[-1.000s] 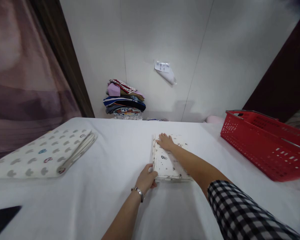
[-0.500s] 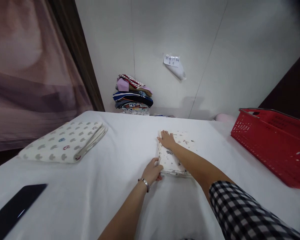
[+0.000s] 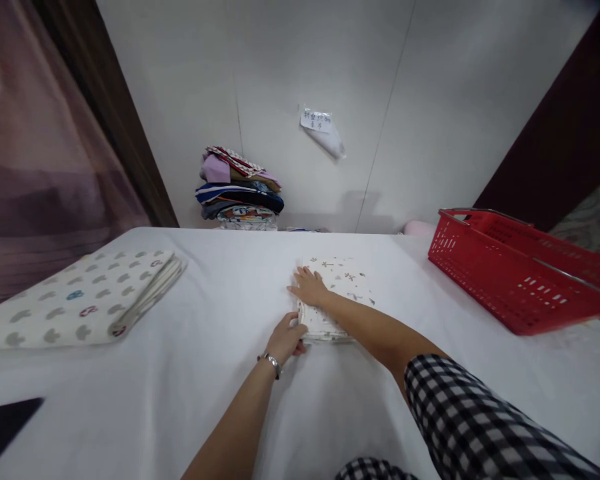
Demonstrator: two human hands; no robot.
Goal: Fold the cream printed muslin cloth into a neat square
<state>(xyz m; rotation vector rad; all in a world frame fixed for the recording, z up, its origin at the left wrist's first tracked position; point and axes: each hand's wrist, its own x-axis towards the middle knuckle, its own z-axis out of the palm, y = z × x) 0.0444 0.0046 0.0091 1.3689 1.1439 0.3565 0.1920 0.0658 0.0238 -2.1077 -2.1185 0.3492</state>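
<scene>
A small folded white cloth (image 3: 343, 283) with tiny prints lies in the middle of the white-covered table (image 3: 230, 287). My right hand (image 3: 307, 287) lies flat on its left part, fingers stretched out. My left hand (image 3: 284, 339), with a silver bracelet at the wrist, grips the cloth's near left corner with curled fingers. My right sleeve is black-and-white checked.
A larger folded cloth (image 3: 80, 307) with grey shapes lies at the left. A red plastic basket (image 3: 520, 280) stands at the right. A pile of folded clothes (image 3: 240, 193) sits against the back wall under a taped note (image 3: 316, 121). A dark flat object (image 3: 5, 427) lies at the near left edge.
My right hand slid a little nearer along the cloth's left edge. My left hand stays at the near corner. The view swung right, then back left.
</scene>
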